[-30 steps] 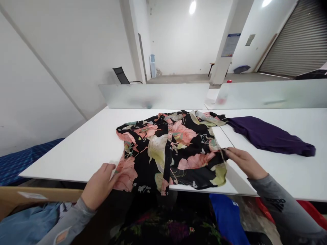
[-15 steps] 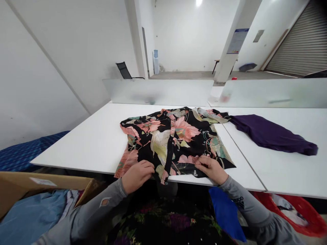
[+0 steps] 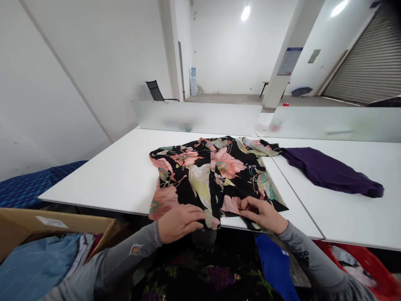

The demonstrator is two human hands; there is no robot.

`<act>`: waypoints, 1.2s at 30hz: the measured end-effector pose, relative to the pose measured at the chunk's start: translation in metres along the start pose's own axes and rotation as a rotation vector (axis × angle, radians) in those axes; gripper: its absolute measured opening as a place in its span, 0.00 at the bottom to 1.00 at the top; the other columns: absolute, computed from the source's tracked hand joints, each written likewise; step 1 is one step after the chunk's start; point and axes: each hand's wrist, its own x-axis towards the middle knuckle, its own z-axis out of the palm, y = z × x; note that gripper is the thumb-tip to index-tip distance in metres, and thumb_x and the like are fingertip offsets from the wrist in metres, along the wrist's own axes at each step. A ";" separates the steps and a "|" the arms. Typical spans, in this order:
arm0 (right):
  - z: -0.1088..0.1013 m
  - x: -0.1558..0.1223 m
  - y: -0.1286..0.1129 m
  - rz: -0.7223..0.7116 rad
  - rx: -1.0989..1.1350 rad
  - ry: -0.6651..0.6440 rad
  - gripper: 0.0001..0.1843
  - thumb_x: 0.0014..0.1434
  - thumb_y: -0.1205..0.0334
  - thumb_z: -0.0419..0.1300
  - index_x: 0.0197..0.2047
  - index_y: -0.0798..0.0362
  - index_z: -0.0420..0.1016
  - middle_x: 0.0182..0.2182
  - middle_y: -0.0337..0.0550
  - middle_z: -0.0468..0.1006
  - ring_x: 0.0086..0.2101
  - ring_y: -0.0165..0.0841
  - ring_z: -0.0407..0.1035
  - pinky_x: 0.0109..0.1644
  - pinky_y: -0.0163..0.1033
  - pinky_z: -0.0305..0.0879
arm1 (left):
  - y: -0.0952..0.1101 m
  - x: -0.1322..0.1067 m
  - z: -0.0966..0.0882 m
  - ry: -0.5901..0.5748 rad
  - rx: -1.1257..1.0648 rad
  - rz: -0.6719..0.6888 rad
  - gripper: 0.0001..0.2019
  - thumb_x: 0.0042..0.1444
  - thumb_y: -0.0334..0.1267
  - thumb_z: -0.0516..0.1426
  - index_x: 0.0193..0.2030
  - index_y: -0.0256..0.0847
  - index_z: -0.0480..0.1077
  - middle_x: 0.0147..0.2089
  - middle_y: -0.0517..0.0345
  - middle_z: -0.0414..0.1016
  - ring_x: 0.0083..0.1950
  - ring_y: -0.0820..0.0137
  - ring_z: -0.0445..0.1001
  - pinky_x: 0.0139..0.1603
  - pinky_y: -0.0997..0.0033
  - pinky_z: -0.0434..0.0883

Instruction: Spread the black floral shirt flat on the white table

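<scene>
The left hand [image 3: 180, 221] and right hand [image 3: 263, 214] meet at the near hem of the shirt [image 3: 216, 175], fingers pinched on the fabric at the table [image 3: 119, 179] edge, so the hem is held taut. Forearms angle inward, wrists low. The shirt lies flat, front up; a purple garment [image 3: 328, 171] lies far right.

The near hem of the black floral-print blouse [image 3: 216, 175] lies hidden under the left hand [image 3: 179, 221] and right hand [image 3: 263, 213], whose fingertips cannot be made out against the cloth. The brown cardboard box [image 3: 46, 225] and the red plastic basket [image 3: 360, 263] are cut off by the picture's edges. Small objects behind the frosted glass divider [image 3: 200, 118] are only coloured blurs.
</scene>
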 end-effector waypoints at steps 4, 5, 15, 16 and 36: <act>0.019 0.011 -0.002 -0.055 -0.389 0.089 0.12 0.60 0.56 0.56 0.44 0.52 0.73 0.33 0.42 0.74 0.32 0.32 0.68 0.39 0.38 0.63 | -0.023 0.004 0.012 0.188 0.310 -0.107 0.21 0.66 0.46 0.47 0.62 0.42 0.65 0.63 0.46 0.65 0.66 0.58 0.60 0.63 0.51 0.63; 0.022 0.016 -0.002 -0.067 -0.454 0.106 0.13 0.62 0.58 0.54 0.46 0.52 0.74 0.34 0.43 0.74 0.33 0.33 0.69 0.41 0.39 0.63 | -0.031 0.005 0.017 0.181 0.379 -0.125 0.23 0.65 0.48 0.49 0.64 0.43 0.63 0.66 0.46 0.61 0.68 0.55 0.56 0.64 0.46 0.61; -0.014 -0.013 -0.051 -0.327 0.029 -0.156 0.20 0.66 0.50 0.50 0.37 0.51 0.79 0.38 0.48 0.78 0.41 0.37 0.71 0.49 0.41 0.66 | -0.031 -0.006 0.043 0.128 0.519 -0.203 0.31 0.61 0.57 0.51 0.68 0.51 0.56 0.71 0.50 0.53 0.70 0.43 0.49 0.63 0.35 0.54; -0.017 -0.018 -0.053 -0.315 0.080 -0.316 0.19 0.65 0.49 0.52 0.39 0.51 0.80 0.35 0.46 0.79 0.38 0.36 0.72 0.46 0.39 0.68 | -0.026 -0.009 0.040 0.107 0.497 -0.182 0.33 0.58 0.60 0.52 0.68 0.51 0.56 0.71 0.50 0.54 0.69 0.43 0.51 0.63 0.35 0.54; -0.032 0.304 0.042 0.239 -0.525 0.324 0.17 0.59 0.55 0.57 0.47 0.56 0.75 0.38 0.56 0.78 0.41 0.47 0.74 0.46 0.49 0.65 | -0.247 0.062 -0.080 0.448 0.626 -0.837 0.13 0.66 0.37 0.46 0.44 0.41 0.72 0.46 0.50 0.75 0.47 0.63 0.73 0.49 0.65 0.67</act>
